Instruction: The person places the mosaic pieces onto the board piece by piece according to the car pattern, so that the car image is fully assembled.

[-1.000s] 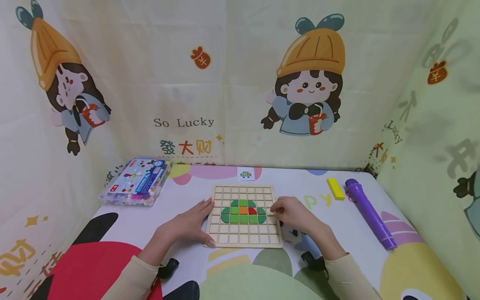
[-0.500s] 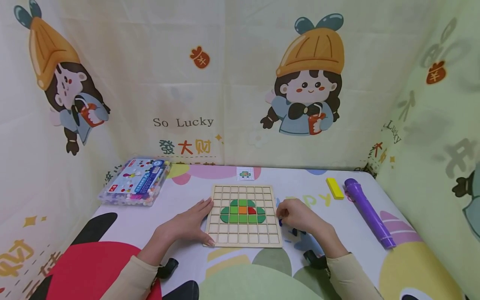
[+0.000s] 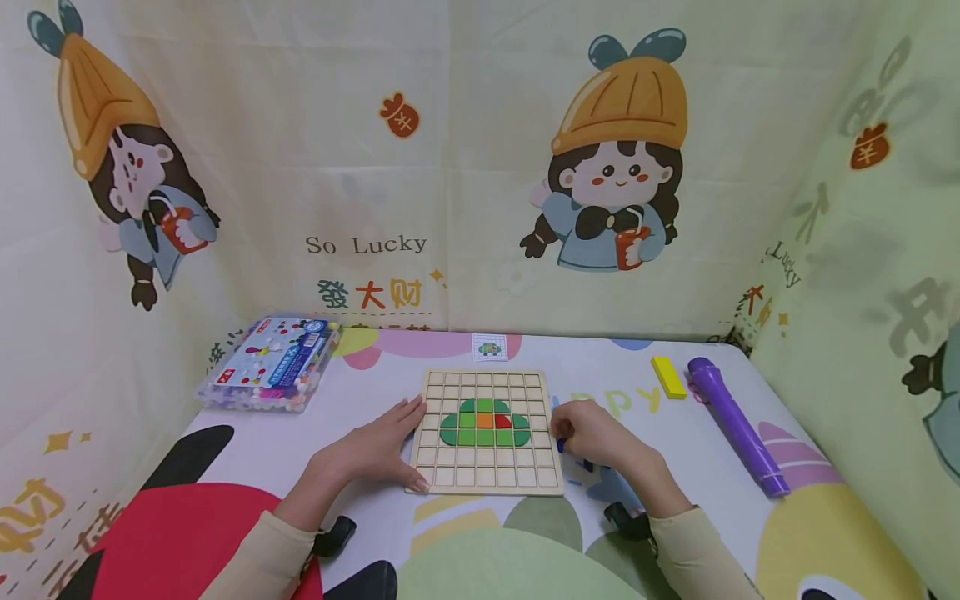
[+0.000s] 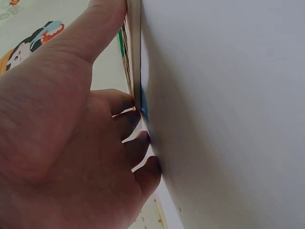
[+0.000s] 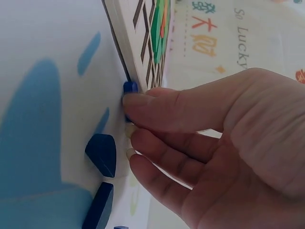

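A wooden grid board (image 3: 496,477) lies on the table with green, orange and red tiles (image 3: 467,437) set in its middle cells. At its left side, my left hand (image 3: 375,446) rests with fingers extended, fingertips against the edge and thumb on the near-left corner. Just off the right edge, my right hand (image 3: 596,433) pinches a small dark blue tile (image 5: 129,87) under its thumb, mostly covered by the fingers. Beside that hand, in the right wrist view, lie loose dark blue tiles: a chunky angled one (image 5: 102,155) and a longer one (image 5: 98,206).
Behind the board lies a small pattern card (image 3: 491,347). A clear plastic case of beads (image 3: 270,364) stands at the back left. To the right are a yellow block (image 3: 668,377) and a purple microphone-shaped tube (image 3: 738,425). Printed curtains (image 3: 480,167) enclose the table.
My right hand has drawn back rightward from over the board's right edge to the blue tiles beside it, where it now pinches one. The left hand has stayed in place.
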`<state>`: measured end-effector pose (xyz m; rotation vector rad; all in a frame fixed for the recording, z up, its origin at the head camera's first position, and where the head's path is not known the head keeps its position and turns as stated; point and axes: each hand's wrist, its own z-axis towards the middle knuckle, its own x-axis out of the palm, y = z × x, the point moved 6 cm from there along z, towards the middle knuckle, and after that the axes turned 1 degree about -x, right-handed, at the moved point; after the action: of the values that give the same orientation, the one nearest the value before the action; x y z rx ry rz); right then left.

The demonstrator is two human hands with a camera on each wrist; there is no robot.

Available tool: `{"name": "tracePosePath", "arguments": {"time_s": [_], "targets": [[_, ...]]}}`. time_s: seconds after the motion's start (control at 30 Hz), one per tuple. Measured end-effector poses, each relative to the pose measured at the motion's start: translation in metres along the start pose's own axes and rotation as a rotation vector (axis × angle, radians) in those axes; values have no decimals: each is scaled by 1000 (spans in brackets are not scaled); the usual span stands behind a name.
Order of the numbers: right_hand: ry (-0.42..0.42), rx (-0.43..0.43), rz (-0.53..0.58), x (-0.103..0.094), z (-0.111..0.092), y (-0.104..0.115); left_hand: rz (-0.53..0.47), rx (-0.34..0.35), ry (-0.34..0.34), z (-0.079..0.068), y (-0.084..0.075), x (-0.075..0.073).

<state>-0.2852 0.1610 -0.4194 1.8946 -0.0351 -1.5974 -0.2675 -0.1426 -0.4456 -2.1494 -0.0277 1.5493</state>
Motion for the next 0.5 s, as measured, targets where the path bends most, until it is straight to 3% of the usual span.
{"name": "tracePosePath", "arguments": {"time_s": [0.5], "targets": [[30,-2,11,2,0,2,-4,-2,2,0,-1,-1]]}}
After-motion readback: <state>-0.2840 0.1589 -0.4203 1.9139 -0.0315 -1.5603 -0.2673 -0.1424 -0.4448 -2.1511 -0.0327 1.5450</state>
